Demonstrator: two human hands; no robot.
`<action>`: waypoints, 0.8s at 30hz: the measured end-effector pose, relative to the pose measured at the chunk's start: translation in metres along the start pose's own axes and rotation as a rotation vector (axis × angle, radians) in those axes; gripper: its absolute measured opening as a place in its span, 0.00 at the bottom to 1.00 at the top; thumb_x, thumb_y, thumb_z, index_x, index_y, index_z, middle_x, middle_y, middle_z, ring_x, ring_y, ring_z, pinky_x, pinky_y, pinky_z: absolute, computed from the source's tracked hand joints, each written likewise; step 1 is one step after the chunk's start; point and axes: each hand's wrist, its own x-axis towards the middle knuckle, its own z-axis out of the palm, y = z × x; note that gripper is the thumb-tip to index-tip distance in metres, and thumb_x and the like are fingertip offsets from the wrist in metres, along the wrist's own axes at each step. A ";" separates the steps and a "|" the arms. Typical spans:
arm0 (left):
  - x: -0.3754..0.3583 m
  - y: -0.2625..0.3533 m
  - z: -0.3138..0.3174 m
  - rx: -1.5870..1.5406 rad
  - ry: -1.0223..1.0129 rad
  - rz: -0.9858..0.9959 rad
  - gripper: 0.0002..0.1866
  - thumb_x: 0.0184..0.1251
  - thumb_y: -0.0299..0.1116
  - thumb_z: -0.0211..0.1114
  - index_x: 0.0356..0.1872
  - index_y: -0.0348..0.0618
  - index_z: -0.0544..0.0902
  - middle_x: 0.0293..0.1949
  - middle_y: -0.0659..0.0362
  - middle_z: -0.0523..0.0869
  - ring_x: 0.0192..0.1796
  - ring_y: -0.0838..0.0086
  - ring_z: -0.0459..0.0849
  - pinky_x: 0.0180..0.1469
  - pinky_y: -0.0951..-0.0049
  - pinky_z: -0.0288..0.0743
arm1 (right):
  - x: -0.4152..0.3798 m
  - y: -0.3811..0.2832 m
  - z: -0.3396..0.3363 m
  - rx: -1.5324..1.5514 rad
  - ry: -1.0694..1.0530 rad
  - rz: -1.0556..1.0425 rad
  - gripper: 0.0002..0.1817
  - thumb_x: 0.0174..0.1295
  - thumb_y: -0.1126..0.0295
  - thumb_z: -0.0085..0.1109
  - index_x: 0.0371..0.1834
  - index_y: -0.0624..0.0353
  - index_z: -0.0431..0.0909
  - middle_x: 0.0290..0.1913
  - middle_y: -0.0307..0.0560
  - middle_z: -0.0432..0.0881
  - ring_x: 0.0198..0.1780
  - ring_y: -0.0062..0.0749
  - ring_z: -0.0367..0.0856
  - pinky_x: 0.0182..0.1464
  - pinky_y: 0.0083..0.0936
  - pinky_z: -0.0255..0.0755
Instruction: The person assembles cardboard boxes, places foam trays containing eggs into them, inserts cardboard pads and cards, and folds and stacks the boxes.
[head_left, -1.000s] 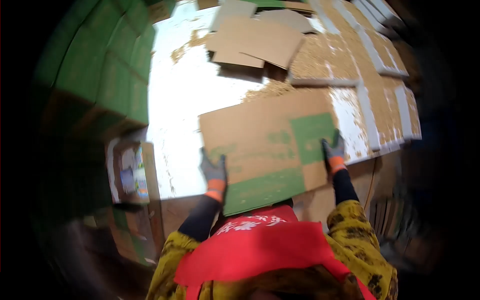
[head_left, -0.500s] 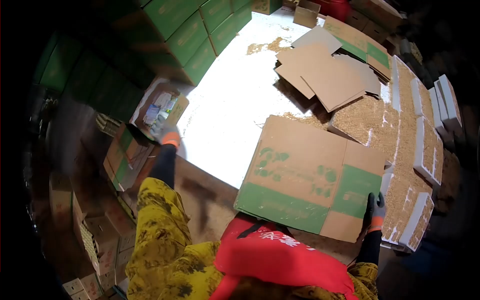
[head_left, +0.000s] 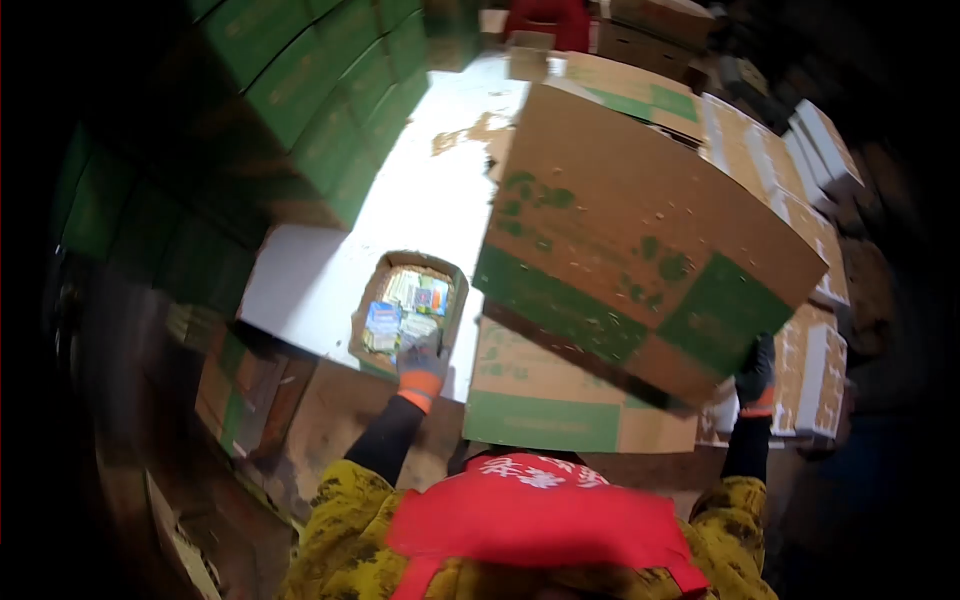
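Note:
My left hand (head_left: 422, 362), in a grey glove with an orange cuff, grips the near wall of a small open cardboard box (head_left: 457, 310). Inside lie several printed packets (head_left: 400, 310), blue, green and white; my fingertips are partly blurred against them. My right hand (head_left: 757, 375), gloved alike, is closed on the lower right corner of a flattened brown and green carton (head_left: 620, 230). That carton is raised and tilted, its far side higher. Under it another flattened carton (head_left: 545, 420) lies at the table's near edge.
Stacked green cartons (head_left: 300, 90) line the left of the white tabletop (head_left: 400, 190). White-edged trays with a tan granular surface (head_left: 800, 370) stand on the right. A small open box (head_left: 530, 55) sits at the back, beside another flat carton (head_left: 640, 90). Tan crumbs dot the table.
The small box has come rightward along the table with my left hand. My right hand has lifted the top flattened carton, uncovering another below; it now hides the loose brown sheets behind.

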 end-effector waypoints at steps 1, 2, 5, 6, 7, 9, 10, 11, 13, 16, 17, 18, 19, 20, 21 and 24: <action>-0.002 0.005 0.017 -0.302 0.063 0.108 0.24 0.60 0.46 0.63 0.52 0.39 0.80 0.44 0.45 0.85 0.47 0.53 0.83 0.53 0.60 0.74 | -0.005 0.010 -0.005 -0.097 -0.016 -0.091 0.27 0.57 0.76 0.57 0.63 0.63 0.69 0.61 0.53 0.74 0.64 0.45 0.70 0.67 0.34 0.63; -0.007 0.032 -0.017 -0.444 -0.017 0.002 0.25 0.61 0.42 0.64 0.56 0.38 0.78 0.48 0.44 0.83 0.52 0.53 0.81 0.56 0.60 0.72 | -0.005 0.015 -0.014 -0.200 -0.038 -0.179 0.29 0.53 0.80 0.57 0.62 0.63 0.70 0.61 0.55 0.73 0.66 0.49 0.68 0.69 0.36 0.60; -0.004 0.075 -0.118 -0.451 0.532 0.264 0.32 0.60 0.30 0.65 0.66 0.34 0.66 0.61 0.41 0.73 0.62 0.49 0.72 0.64 0.61 0.64 | -0.003 -0.038 -0.040 -0.013 -0.169 -0.021 0.15 0.50 0.78 0.53 0.42 0.59 0.82 0.43 0.57 0.82 0.51 0.54 0.77 0.59 0.38 0.70; 0.003 0.087 -0.153 -0.497 0.630 0.383 0.36 0.59 0.30 0.65 0.68 0.33 0.61 0.66 0.42 0.67 0.65 0.49 0.66 0.67 0.59 0.59 | -0.018 -0.010 -0.037 -0.158 -0.253 -0.148 0.18 0.50 0.81 0.52 0.45 0.59 0.82 0.45 0.56 0.82 0.53 0.54 0.76 0.59 0.37 0.71; 0.003 0.108 -0.197 -0.342 0.727 0.444 0.39 0.59 0.34 0.66 0.69 0.31 0.59 0.68 0.41 0.63 0.69 0.49 0.61 0.70 0.56 0.54 | -0.032 0.010 -0.023 0.233 -0.241 0.020 0.20 0.56 0.81 0.51 0.54 0.59 0.76 0.53 0.55 0.79 0.56 0.50 0.75 0.59 0.35 0.70; 0.007 0.144 -0.254 -0.327 0.705 0.753 0.41 0.59 0.42 0.65 0.69 0.32 0.59 0.68 0.42 0.63 0.70 0.48 0.59 0.72 0.54 0.47 | -0.036 0.011 -0.030 0.243 -0.257 -0.046 0.23 0.64 0.80 0.51 0.64 0.62 0.69 0.60 0.51 0.75 0.59 0.41 0.75 0.59 0.31 0.70; 0.005 0.165 -0.270 -0.207 0.643 0.857 0.39 0.61 0.43 0.65 0.68 0.32 0.61 0.64 0.44 0.68 0.67 0.51 0.64 0.72 0.53 0.48 | -0.024 -0.008 -0.038 -0.150 -0.280 -0.273 0.22 0.65 0.79 0.52 0.64 0.65 0.67 0.59 0.49 0.76 0.59 0.36 0.75 0.59 0.29 0.70; 0.014 0.180 -0.272 -0.182 0.615 0.939 0.37 0.62 0.43 0.64 0.67 0.33 0.62 0.62 0.44 0.71 0.64 0.52 0.68 0.71 0.53 0.49 | -0.026 -0.020 -0.035 0.223 -0.293 0.046 0.22 0.65 0.78 0.54 0.63 0.65 0.68 0.58 0.47 0.77 0.57 0.31 0.75 0.58 0.27 0.70; 0.033 0.194 -0.273 -0.109 0.391 1.018 0.32 0.65 0.43 0.61 0.66 0.37 0.65 0.54 0.47 0.79 0.56 0.58 0.76 0.69 0.55 0.55 | -0.023 -0.035 -0.037 0.751 -0.156 0.588 0.22 0.64 0.76 0.56 0.63 0.66 0.68 0.57 0.46 0.77 0.55 0.27 0.74 0.56 0.24 0.70; 0.046 0.201 -0.289 -0.138 -0.033 0.937 0.20 0.69 0.42 0.57 0.57 0.44 0.78 0.47 0.49 0.84 0.49 0.57 0.80 0.56 0.65 0.71 | -0.003 -0.090 -0.065 0.464 0.408 0.513 0.26 0.60 0.77 0.60 0.63 0.65 0.68 0.57 0.47 0.76 0.57 0.29 0.71 0.61 0.25 0.63; 0.050 0.199 -0.291 -0.296 -0.260 0.859 0.18 0.71 0.42 0.55 0.55 0.44 0.80 0.47 0.50 0.85 0.48 0.58 0.81 0.53 0.67 0.73 | 0.024 -0.163 -0.087 0.288 0.647 0.382 0.28 0.58 0.78 0.61 0.63 0.67 0.67 0.58 0.49 0.74 0.61 0.32 0.69 0.64 0.28 0.61; 0.054 0.198 -0.300 -0.325 -0.413 0.875 0.19 0.72 0.42 0.54 0.55 0.42 0.80 0.47 0.52 0.85 0.48 0.66 0.82 0.53 0.70 0.72 | 0.045 -0.221 -0.103 0.188 0.670 0.186 0.29 0.57 0.76 0.61 0.64 0.67 0.66 0.62 0.52 0.70 0.64 0.40 0.67 0.67 0.33 0.58; 0.062 0.197 -0.302 -0.325 -0.557 0.855 0.20 0.72 0.44 0.56 0.54 0.41 0.80 0.47 0.53 0.86 0.48 0.70 0.82 0.53 0.71 0.72 | 0.060 -0.245 -0.102 0.211 0.561 -0.035 0.36 0.56 0.69 0.65 0.68 0.67 0.62 0.65 0.55 0.66 0.68 0.47 0.62 0.70 0.40 0.53; 0.068 0.198 -0.305 -0.327 -0.709 0.828 0.20 0.71 0.45 0.57 0.53 0.40 0.81 0.46 0.55 0.86 0.47 0.73 0.81 0.53 0.72 0.73 | 0.080 -0.275 -0.105 -0.056 0.340 -0.195 0.44 0.54 0.57 0.68 0.71 0.61 0.58 0.67 0.55 0.65 0.71 0.52 0.56 0.72 0.46 0.45; 0.065 0.203 -0.314 -0.243 -0.771 0.779 0.21 0.69 0.46 0.60 0.52 0.39 0.82 0.45 0.56 0.87 0.47 0.75 0.81 0.53 0.73 0.73 | 0.096 -0.300 -0.094 -0.176 0.162 -0.199 0.45 0.54 0.46 0.65 0.72 0.54 0.58 0.67 0.54 0.64 0.71 0.55 0.54 0.73 0.50 0.40; 0.079 0.202 -0.315 -0.233 -0.897 0.726 0.23 0.64 0.48 0.66 0.50 0.39 0.83 0.43 0.59 0.87 0.44 0.77 0.81 0.50 0.74 0.74 | 0.100 -0.310 -0.061 -0.318 -0.131 -0.283 0.39 0.56 0.44 0.59 0.68 0.50 0.65 0.67 0.53 0.64 0.70 0.56 0.56 0.72 0.53 0.43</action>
